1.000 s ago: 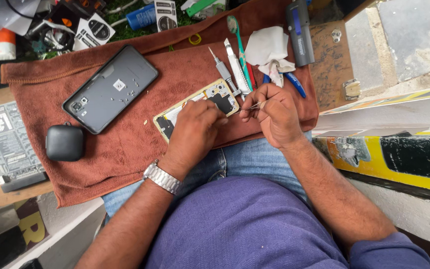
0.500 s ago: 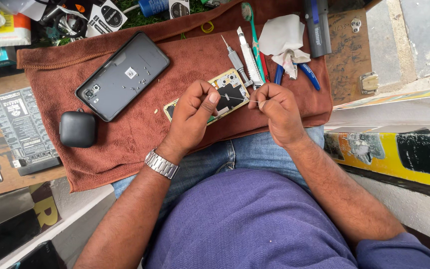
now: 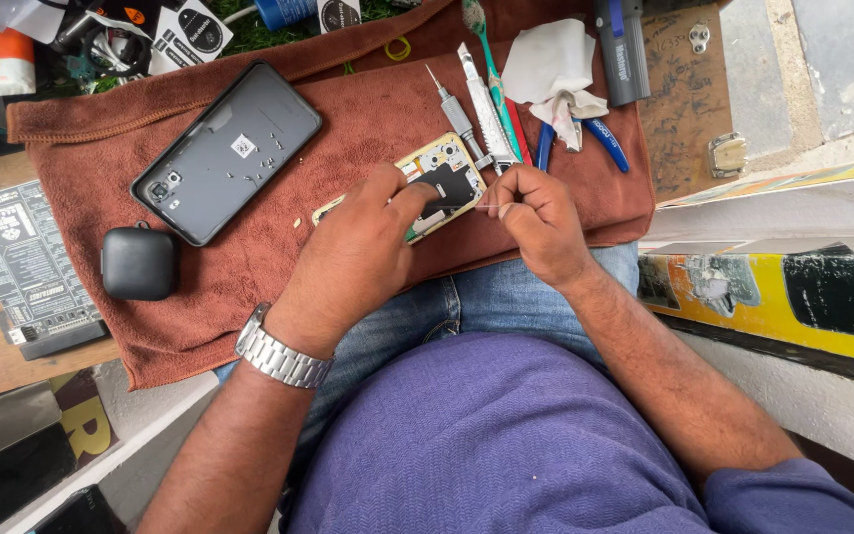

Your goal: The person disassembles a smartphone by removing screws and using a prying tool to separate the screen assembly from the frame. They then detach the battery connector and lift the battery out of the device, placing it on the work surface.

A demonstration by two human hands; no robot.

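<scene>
Your right hand (image 3: 538,220) has its fingers (image 3: 512,194) pinched on thin tweezers (image 3: 487,207), tip at the opened phone (image 3: 435,184). Your left hand (image 3: 358,259) presses that phone down, fingers clamped over it, mid-towel (image 3: 348,109). The grey back cover (image 3: 226,153) lies toward the towel's left edge, a dark earbud case (image 3: 137,263) just below it.

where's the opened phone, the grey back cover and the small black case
opened phone (image 3: 444,170), head view, exposed upper end by the camera area
grey back cover (image 3: 234,148), head view, middle of its inner face
small black case (image 3: 137,263), head view, centre of its lid
</scene>
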